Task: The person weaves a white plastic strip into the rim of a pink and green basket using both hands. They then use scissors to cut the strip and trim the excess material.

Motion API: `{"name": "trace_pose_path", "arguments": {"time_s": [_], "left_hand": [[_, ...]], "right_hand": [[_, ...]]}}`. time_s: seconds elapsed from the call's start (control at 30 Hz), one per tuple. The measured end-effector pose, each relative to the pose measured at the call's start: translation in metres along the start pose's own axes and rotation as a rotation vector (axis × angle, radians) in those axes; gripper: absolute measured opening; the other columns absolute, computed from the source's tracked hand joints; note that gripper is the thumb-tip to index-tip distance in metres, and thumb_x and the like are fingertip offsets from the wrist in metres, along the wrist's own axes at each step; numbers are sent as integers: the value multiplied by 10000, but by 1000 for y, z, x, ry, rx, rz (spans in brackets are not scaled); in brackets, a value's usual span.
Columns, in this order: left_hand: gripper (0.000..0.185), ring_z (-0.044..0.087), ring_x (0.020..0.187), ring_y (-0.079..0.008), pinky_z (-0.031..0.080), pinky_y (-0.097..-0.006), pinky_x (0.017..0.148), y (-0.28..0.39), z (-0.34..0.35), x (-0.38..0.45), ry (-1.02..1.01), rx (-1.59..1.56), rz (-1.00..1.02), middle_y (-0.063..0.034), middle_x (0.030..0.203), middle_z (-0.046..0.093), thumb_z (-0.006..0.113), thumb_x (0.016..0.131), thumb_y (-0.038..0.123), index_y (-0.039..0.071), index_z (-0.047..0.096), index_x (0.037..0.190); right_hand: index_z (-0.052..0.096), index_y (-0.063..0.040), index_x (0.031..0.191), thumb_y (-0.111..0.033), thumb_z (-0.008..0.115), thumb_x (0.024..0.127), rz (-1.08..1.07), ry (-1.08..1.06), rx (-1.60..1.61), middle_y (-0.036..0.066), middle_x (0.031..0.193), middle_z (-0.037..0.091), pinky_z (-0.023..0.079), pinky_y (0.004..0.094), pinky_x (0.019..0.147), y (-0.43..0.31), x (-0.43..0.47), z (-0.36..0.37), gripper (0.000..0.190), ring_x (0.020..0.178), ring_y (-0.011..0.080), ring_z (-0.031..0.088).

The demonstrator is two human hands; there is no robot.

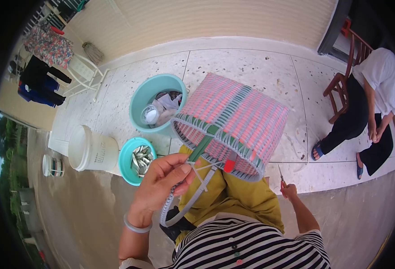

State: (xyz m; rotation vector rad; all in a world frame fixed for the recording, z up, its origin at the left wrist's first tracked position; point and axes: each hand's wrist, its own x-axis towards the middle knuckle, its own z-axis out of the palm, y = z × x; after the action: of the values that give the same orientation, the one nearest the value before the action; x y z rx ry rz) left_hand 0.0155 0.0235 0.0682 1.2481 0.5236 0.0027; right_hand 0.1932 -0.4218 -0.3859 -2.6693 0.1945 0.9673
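A pink and grey woven plastic-strap basket [248,111] with green bands lies tipped over my knees, its open mouth towards me. My left hand [170,175] pinches the green band of its handle, where loose pale strip ends cross. The grey wrapped part of the handle [190,205] curves below that hand. A red-tipped object [229,165] shows at the basket's mouth; what it is I cannot tell. Out to the right, away from the basket, my right hand [289,191] grips scissors [282,178] with red handles, the blades pointing up and away from me.
A large teal tub [138,101] holds a plastic container and pale items. Beside it are a small basin [125,168] of fish and a white bucket [100,151]. At right, a person [352,104] sits on a wooden chair [340,90]. A clothes rack [86,74] stands back left.
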Motion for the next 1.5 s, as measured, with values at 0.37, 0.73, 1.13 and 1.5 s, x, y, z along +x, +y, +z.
{"name": "trace_pose_path", "arguments": {"time_s": [0.37, 0.73, 1.13, 1.5], "left_hand": [[253, 435, 574, -3, 352, -170, 493, -10, -6, 14, 267, 629, 459, -5, 805, 581, 638, 886, 33, -2, 578, 1129], [64, 560, 661, -74, 478, -227, 586, -6, -21, 26, 124, 601, 522, -44, 872, 628, 640, 880, 25, -28, 604, 880], [99, 461, 571, -102, 384, -220, 472, 27, -27, 72, -95, -243, 13, -105, 808, 550, 553, 939, 75, 2, 487, 935], [175, 581, 732, -249, 549, -327, 580, 43, -19, 193, 68, -732, -34, -206, 956, 496, 443, 947, -11, -109, 368, 1070]], "right_hand": [[540, -33, 918, -173, 655, 865, -716, 207, 956, -32, 634, 480, 323, 219, 460, -138, -121, -157, 189, 513, 59, 422], [548, 18, 972, -378, 791, 707, -1446, 393, -27, 64, 540, 424, 376, 302, 453, -269, -278, -222, 535, 441, 196, 462], [491, -38, 968, -166, 681, 877, -1020, -522, 815, 63, 800, 617, 489, 302, 619, -294, -312, -174, 246, 729, 158, 632], [426, -36, 1018, -39, 670, 840, -1201, -501, 1025, 202, 1057, 642, 509, 370, 860, -317, -322, -168, 302, 1009, 253, 633]]}}
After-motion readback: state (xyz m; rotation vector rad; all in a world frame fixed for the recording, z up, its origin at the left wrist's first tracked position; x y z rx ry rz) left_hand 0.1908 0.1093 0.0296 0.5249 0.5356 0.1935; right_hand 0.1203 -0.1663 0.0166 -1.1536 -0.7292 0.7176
